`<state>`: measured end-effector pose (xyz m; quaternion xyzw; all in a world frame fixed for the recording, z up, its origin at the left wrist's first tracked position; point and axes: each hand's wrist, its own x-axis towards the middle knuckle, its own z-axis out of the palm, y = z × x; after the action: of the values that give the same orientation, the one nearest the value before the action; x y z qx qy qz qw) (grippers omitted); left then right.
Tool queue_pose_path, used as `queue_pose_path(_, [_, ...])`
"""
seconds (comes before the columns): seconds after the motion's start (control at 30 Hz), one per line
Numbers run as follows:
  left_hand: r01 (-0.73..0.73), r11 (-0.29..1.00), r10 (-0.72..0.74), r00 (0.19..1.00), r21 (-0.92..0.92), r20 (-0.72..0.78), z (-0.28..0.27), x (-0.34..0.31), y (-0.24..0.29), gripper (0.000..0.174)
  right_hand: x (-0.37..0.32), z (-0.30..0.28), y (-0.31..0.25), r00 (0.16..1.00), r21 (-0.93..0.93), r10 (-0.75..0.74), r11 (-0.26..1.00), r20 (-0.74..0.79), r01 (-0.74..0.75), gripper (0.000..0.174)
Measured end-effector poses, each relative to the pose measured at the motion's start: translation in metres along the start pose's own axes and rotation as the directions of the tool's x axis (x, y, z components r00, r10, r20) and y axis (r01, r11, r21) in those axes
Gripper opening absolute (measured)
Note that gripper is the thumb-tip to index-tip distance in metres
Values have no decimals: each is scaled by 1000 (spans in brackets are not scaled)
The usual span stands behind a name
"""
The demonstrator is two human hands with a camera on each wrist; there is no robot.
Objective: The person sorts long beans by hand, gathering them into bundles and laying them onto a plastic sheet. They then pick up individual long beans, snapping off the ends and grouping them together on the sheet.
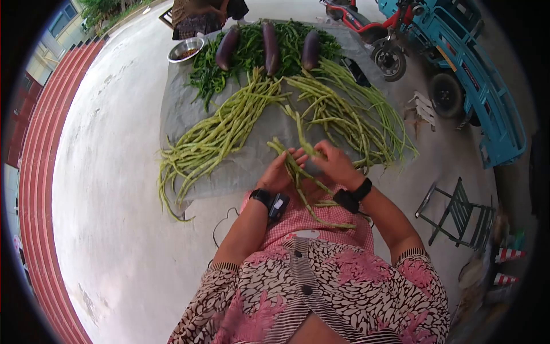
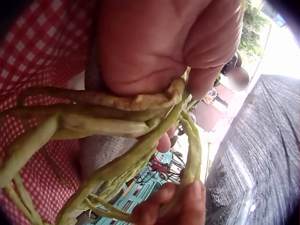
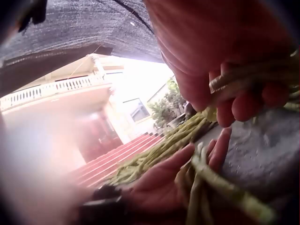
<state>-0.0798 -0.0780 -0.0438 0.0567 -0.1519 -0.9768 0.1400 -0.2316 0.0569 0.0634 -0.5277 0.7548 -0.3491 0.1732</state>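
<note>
My left hand holds a small bunch of long beans between thumb and fingers, their ends hanging over a red-and-white checked apron. Beside it, my right hand has its fingers curled round more long beans. In the left wrist view, right fingertips pinch one bean close below the bunch. Both hands are at the near side of the grey sheet, between a left pile of long beans and a right pile.
Three eggplants lie on green peppers at the far end of the sheet. A metal bowl stands at its left corner, a dark flat object at right. Beyond are a folding stool, a teal tricycle and a seated person.
</note>
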Motion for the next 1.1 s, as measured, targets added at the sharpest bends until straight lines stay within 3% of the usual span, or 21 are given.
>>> queue_pose_path(0.07, [14, 1000, -14, 1000, 10, -5, 7, -3, 0, 41, -24, 9, -16, 985, -19, 50, 999, 165, -48, 32])
queue_pose_path(0.17, [33, 999, -31, 999, 32, -43, -3, -5, 1, 42, -46, 28, -14, 985, 28, 61, 997, 162, -66, 31])
queue_pose_path(0.27, [6, 997, 0, 997, 80, -78, -10, -3, 0, 40, -59, 31, -24, 975, -92, 97, 993, 198, -80, 31])
queue_pose_path(0.37, [11, 1000, -10, 997, 14, -72, -19, -2, -1, 36, -63, 36, -16, 978, -10, 112, 994, 176, -112, 27])
queue_pose_path(0.47, [32, 993, -27, 999, -117, 43, -36, 1, -5, 33, -60, 35, -16, 971, -35, 162, 987, 174, -159, 24])
queue_pose_path(0.57, [-13, 1000, 17, 986, 26, -164, -6, -7, -4, 39, -59, 39, -17, 990, -11, 142, 990, -12, -142, 24])
queue_pose_path(0.67, [100, 995, -98, 994, 29, -56, -11, -4, 2, 46, -59, 40, -14, 975, 44, 222, 974, -16, -221, 25])
queue_pose_path(0.77, [63, 997, -59, 994, 41, -89, -6, -4, 0, 52, -64, 41, -16, 975, -4, 205, 978, -80, -206, 26])
queue_pose_path(0.87, [57, 998, -54, 987, 18, -151, -5, -5, -1, 50, -68, 35, -18, 951, -20, 286, 958, 113, -286, 27])
queue_pose_path(0.97, [43, 999, -41, 991, 16, -125, -11, -4, -2, 47, -69, 44, -12, 993, -65, 118, 991, 15, -117, 25])
queue_pose_path(1.1, [1, 1000, 1, 992, 12, -123, -4, -3, -1, 37, -63, 47, -17, 981, -88, 191, 978, 22, -188, 26])
